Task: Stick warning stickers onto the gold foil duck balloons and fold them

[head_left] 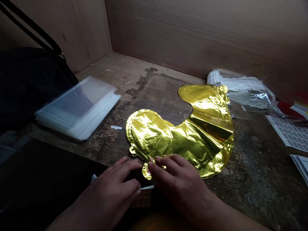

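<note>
A crescent-shaped gold foil balloon lies flat and deflated on the worn wooden tabletop. My right hand pinches a small crumpled foil tab at the balloon's lower left end. My left hand lies just left of that tab, its fingertips at or very near the foil. A thin white strip shows beneath my hands, its middle hidden. Whether my left hand holds it, I cannot tell.
A stack of transparent plastic sleeves and a black zippered bag sit at the left, with a dark flat sheet nearer me. Crumpled foil packaging and printed label sheets lie right. Wooden walls stand behind.
</note>
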`<action>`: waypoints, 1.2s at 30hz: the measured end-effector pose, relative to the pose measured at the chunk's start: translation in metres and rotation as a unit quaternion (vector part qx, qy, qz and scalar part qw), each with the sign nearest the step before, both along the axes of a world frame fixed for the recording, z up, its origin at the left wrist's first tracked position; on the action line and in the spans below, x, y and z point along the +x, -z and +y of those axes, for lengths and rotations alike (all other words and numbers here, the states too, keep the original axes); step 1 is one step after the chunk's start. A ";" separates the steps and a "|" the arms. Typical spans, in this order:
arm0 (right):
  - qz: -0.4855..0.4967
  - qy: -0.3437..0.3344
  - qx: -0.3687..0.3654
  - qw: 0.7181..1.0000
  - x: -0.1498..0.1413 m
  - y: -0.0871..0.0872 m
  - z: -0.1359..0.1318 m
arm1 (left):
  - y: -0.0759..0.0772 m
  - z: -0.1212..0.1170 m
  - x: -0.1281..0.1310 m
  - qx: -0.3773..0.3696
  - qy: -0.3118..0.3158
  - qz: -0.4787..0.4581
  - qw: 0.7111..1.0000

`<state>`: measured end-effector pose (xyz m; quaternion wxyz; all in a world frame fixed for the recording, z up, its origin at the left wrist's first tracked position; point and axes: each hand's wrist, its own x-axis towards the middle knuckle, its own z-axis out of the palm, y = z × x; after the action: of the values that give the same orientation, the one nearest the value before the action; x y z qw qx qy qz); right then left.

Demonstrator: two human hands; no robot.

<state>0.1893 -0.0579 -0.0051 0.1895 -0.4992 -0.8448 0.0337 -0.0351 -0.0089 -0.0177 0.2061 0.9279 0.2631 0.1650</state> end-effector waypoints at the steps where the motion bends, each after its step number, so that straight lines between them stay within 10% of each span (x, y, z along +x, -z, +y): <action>1: -0.005 -0.003 0.004 1.000 0.000 0.001 0.001 | -0.003 0.000 0.000 -0.001 0.002 -0.001 1.000; 6: 0.151 0.028 -0.077 0.985 0.009 -0.003 0.013 | -0.010 0.000 0.001 -0.031 -0.001 0.011 0.999; 12: 0.328 0.179 -0.278 0.885 0.020 -0.006 0.032 | -0.013 -0.001 0.004 -0.028 -0.018 0.004 0.999; 21: 0.427 0.166 -0.417 0.785 0.031 -0.016 0.057 | -0.014 0.004 0.022 0.043 0.060 0.029 0.997; 25: 0.427 0.182 -0.382 0.799 0.028 -0.017 0.054 | -0.009 0.014 0.034 0.002 0.124 0.049 0.991; 31: 0.183 0.126 -0.094 0.970 0.022 -0.016 0.020 | -0.013 0.017 0.038 -0.020 0.102 0.043 0.994; 36: 0.162 0.114 -0.106 0.974 0.020 -0.013 0.012 | -0.018 0.015 0.039 0.014 0.105 0.010 0.994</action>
<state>0.2094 -0.0460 0.0079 0.2728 -0.5970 -0.7323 0.1817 0.0042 0.0061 0.0005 0.2070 0.9547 0.1643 0.1367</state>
